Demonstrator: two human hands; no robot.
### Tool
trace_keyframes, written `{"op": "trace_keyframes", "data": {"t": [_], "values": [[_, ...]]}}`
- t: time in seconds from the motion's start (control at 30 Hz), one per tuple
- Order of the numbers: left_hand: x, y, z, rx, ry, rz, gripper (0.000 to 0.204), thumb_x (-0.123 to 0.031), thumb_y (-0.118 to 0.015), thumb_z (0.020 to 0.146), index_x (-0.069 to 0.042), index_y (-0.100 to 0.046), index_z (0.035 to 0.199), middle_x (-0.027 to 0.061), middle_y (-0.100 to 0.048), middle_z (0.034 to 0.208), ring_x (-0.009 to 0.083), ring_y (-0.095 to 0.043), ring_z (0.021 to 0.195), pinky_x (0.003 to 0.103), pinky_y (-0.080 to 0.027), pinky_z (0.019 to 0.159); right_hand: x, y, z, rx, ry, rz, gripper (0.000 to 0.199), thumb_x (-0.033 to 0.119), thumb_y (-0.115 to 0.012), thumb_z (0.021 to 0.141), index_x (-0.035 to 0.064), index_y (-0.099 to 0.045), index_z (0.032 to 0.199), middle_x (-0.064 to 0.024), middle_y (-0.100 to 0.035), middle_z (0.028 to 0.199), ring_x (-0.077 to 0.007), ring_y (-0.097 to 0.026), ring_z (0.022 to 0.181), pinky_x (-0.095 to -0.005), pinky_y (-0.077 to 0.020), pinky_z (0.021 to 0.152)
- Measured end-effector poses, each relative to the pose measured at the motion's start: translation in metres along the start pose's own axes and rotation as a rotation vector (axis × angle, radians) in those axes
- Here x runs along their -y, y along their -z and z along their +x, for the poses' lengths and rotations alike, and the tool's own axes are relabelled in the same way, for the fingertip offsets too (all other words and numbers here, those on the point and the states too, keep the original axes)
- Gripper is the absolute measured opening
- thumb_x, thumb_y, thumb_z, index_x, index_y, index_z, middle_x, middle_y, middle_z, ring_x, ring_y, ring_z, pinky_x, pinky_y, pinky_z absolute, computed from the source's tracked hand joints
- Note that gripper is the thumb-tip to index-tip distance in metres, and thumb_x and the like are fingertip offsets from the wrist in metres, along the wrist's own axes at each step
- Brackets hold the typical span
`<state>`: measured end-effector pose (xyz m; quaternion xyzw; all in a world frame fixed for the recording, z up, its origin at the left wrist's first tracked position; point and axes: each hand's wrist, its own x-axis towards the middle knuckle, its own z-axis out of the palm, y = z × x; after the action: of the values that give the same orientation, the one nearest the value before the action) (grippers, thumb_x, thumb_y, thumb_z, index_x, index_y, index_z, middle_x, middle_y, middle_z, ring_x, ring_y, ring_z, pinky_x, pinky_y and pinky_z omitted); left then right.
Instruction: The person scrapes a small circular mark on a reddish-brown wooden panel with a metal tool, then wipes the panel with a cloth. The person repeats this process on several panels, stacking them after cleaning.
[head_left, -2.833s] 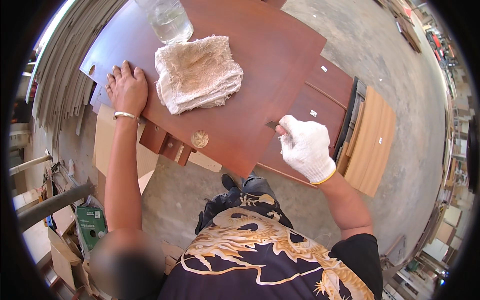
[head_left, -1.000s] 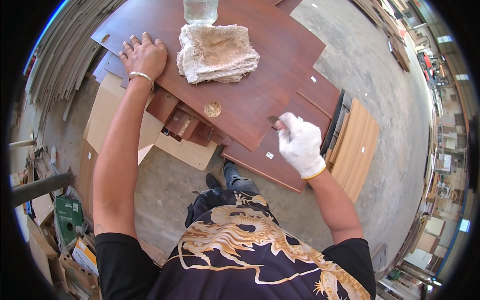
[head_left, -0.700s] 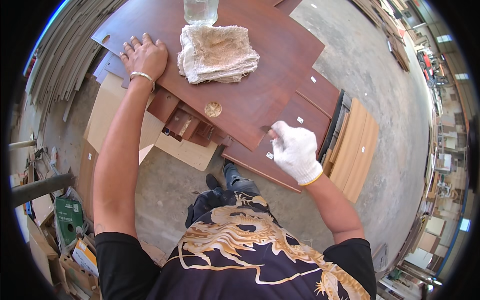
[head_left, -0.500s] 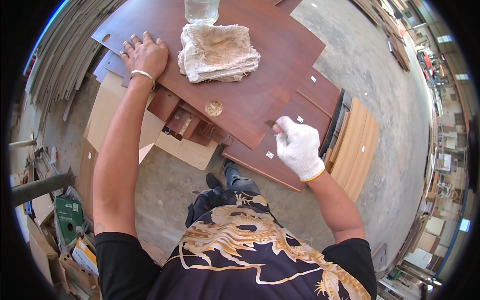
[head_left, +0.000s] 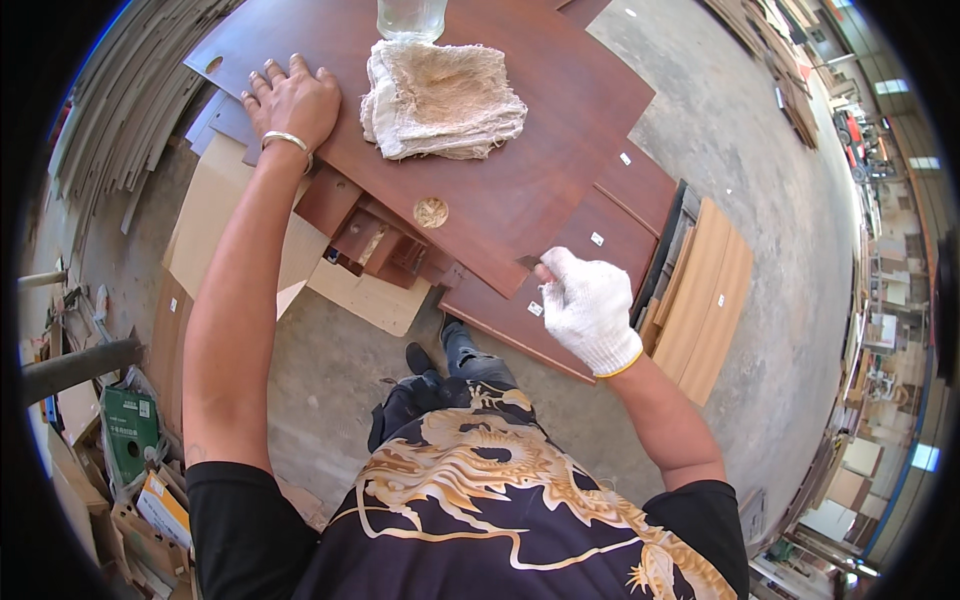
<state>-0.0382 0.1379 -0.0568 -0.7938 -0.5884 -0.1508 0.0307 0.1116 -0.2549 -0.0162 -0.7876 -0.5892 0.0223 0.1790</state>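
A reddish-brown wooden panel [head_left: 470,205] with a round hole near its front edge lies before me. My bare left hand [head_left: 300,103], a bangle at its wrist, rests flat on the panel's left part with fingers spread. My right hand [head_left: 590,310], in a white knit glove with a bare fingertip showing, is closed on a small dark flat blade [head_left: 528,262]. The blade meets the panel's right edge close to the near corner; most of it is hidden by the fingers. A folded beige cloth [head_left: 440,100] lies on the panel, beside a clear jar [head_left: 412,18].
Beneath the panel are more reddish-brown boards [head_left: 530,318] and cardboard [head_left: 370,298]. Light-brown boards [head_left: 705,300] are stacked at the right. Long strips [head_left: 130,110] lean at far left. A grey pipe [head_left: 85,370] and a green box [head_left: 130,430] are at lower left.
My right hand has slid a short way nearer and to the left with the blade, along the panel's right edge toward the near corner. My left hand stays in place on the panel.
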Motion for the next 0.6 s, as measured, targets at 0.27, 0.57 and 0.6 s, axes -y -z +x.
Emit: {"op": "trace_keyframes", "data": {"t": [0.27, 0.57, 0.6], "values": [[-0.002, 0.002, -0.003, 0.018, 0.001, 0.011, 0.069, -0.045, -0.038, 0.107, -0.005, -0.044, 0.163, 0.0273, -0.034, 0.171, 0.0480, -0.024, 0.162, 0.059, -0.015, 0.131, 0.005, -0.003, -0.004, -0.003, -0.015, 0.022, 0.012, 0.016, -0.074, 0.090, 0.0116, -0.062, 0.090, -0.0124, -0.065, 0.064, -0.0345, -0.065, 0.057, -0.0453, -0.0491, 0.055], [0.000, -0.001, 0.000, 0.007, 0.000, 0.005, 0.069, -0.044, -0.038, 0.107, -0.004, -0.045, 0.162, 0.0279, -0.034, 0.171, 0.0484, -0.023, 0.162, 0.060, -0.014, 0.131, 0.012, -0.006, -0.009, -0.051, -0.005, 0.042, 0.011, 0.016, -0.073, 0.091, 0.0122, -0.063, 0.091, -0.0120, -0.065, 0.063, -0.0358, -0.066, 0.057, -0.0463, -0.0495, 0.053], [0.000, -0.002, -0.001, 0.004, -0.003, 0.003, 0.069, -0.044, -0.038, 0.107, -0.004, -0.045, 0.162, 0.0280, -0.035, 0.171, 0.0485, -0.024, 0.161, 0.060, -0.015, 0.131, 0.018, -0.004, -0.012, -0.015, 0.034, 0.039, 0.011, 0.015, -0.073, 0.091, 0.0123, -0.063, 0.091, -0.0119, -0.064, 0.062, -0.0351, -0.067, 0.057, -0.0464, -0.0495, 0.053]]}}
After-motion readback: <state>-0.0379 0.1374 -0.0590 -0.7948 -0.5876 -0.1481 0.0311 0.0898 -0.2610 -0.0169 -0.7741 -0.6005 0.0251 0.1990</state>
